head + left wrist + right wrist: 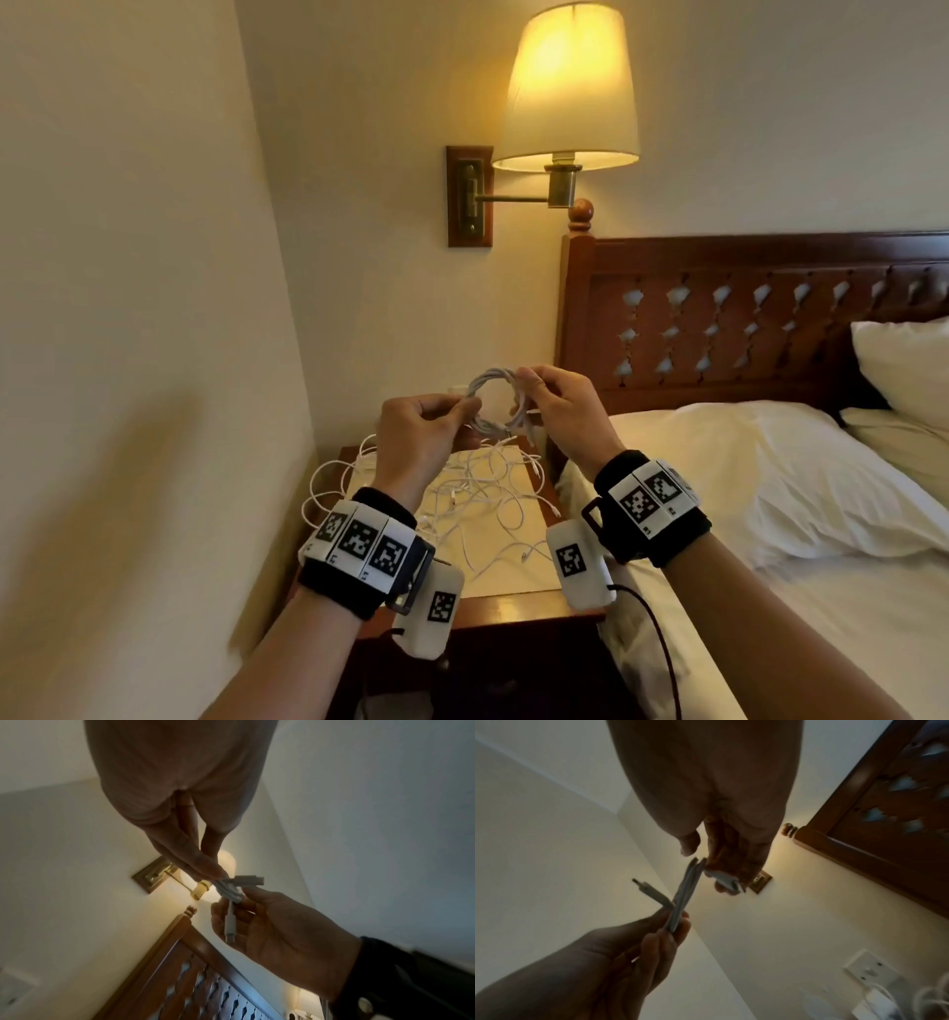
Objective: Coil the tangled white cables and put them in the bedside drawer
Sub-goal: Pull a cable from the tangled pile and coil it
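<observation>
Now the coiled cable point(494, 401) hangs in the air above the bedside table point(518, 601), a neat ring; left hand point(418, 437) pinches its near side, right hand point(562, 406) pinches the far side; best tuck that loose plug point(229, 927) through the loops, grip firm, before tackling the tangled cables point(462, 493) below.

A lit brass swing-arm wall lamp with a cream fabric shade point(569, 87) hangs from a dark wooden wall plate point(468, 196) on a cream-painted wall point(359, 154). Beside it stands a carved dark-wood headboard with leaf-shaped cut-outs point(744, 313), topped by a round finial point(581, 211). A bed with white sheets point(821, 616) carries white pillows point(904, 370). A white wall socket plate point(871, 970) sits low on the wall.
</observation>
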{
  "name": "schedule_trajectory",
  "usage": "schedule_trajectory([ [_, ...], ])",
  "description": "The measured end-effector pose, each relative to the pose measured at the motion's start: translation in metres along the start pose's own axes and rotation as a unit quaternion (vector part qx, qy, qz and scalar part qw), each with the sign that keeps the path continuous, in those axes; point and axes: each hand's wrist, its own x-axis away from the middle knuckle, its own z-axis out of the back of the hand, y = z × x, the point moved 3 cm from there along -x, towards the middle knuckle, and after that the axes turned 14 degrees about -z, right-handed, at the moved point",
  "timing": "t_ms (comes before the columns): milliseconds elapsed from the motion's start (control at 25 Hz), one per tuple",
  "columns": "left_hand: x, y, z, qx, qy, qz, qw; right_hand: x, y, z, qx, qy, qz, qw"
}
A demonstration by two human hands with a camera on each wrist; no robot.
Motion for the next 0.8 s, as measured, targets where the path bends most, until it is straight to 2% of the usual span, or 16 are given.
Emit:
schedule_trajectory([
  [120,0.023,-0.05,-0.015,0.035,-0.003,0.077,0.996,0.022,0.058,0.028,-0.01,0.074,-0.069,0.995],
  [200,0.042,-0.092,-0.026,0.033,-0.003,0.143,0.989,0.047,0.107,0.048,0.01,0.085,-0.118,0.989],
  [360,0.078,-0.179,-0.046,0.015,0.012,0.279,0.96,0.121,0.218,0.068,0.043,0.047,-0.246,0.967],
  [480,0.102,-0.227,-0.057,-0.035,0.006,0.348,0.937,0.175,0.288,0.071,0.08,-0.009,-0.337,0.938],
  [560,0.109,-0.251,-0.065,-0.043,0.026,0.378,0.924,0.2,0.32,0.072,0.1,-0.039,-0.375,0.921],
  [680,0.106,-0.273,-0.076,-0.036,0.02,0.399,0.916,0.222,0.342,0.067,0.098,-0.071,-0.397,0.91],
  [720,0.108,-0.278,-0.079,-0.081,-0.026,0.374,0.923,0.226,0.348,0.066,0.11,-0.076,-0.399,0.907],
  [800,0.106,-0.284,-0.086,-0.123,-0.054,0.374,0.918,0.232,0.355,0.064,0.125,-0.086,-0.396,0.906],
])
